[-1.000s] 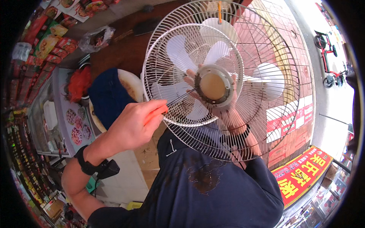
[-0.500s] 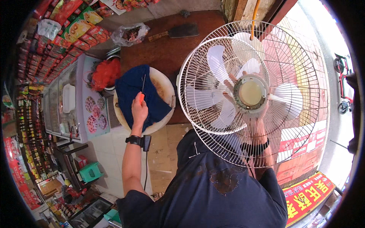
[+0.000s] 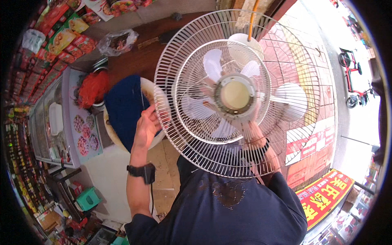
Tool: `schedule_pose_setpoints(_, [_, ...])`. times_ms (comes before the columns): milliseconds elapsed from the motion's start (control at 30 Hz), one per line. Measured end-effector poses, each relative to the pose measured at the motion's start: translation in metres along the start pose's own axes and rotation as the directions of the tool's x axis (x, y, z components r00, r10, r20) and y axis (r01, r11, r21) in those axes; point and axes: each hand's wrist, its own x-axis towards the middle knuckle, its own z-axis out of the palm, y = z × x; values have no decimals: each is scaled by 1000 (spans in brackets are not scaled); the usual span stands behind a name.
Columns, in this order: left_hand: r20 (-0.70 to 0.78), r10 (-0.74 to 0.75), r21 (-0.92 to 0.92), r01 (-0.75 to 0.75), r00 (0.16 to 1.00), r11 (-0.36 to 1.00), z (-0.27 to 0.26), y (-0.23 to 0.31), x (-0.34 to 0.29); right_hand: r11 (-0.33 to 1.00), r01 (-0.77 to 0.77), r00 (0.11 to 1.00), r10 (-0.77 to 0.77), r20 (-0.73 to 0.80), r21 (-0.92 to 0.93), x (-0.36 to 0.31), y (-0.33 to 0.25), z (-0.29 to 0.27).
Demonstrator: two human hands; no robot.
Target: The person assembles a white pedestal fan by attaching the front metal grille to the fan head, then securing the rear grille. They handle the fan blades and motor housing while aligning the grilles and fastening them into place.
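Steadily, then: best to keep the fan braced from behind with the right hand, wrist firm and fingers clear of the blades, being broad and probably awkward to balance one-handed. On the left, move low and lightly over the blue cloth, keeping the screwdriver flat along the fabric and well in from the edge of the round block; take care not to knock the wires with the left hand, seemingly with little room to spare. Left fingers partly bent, at the near end of the screwdriver, handle out of sight among them; no telling from above if grasping or merely resting. Right fingers mostly hidden behind the fan, clenched or just propping, impossible to say. As for position, fan in front of the torso, to the right of the left fingers, left rim just beside them, and directly in front of the right fingers.
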Motion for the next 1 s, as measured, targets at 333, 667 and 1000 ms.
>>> schedule_pose_setpoints(333, [67, 9, 72, -14, 998, 997, 70, 5, -43, 999, 11, 987, -19, -162, -52, 8, -4, 3])
schedule_pose_setpoints(667, [-28, 11, 218, -5, 1000, 976, 77, 12, -48, 994, -54, 981, 34, -193, -96, -5, -3, -8])
schedule_pose_setpoints(1000, [-100, 63, 94, -54, 993, 994, 81, 0, -58, 965, -172, 977, 141, -159, -197, -9, -4, -21])
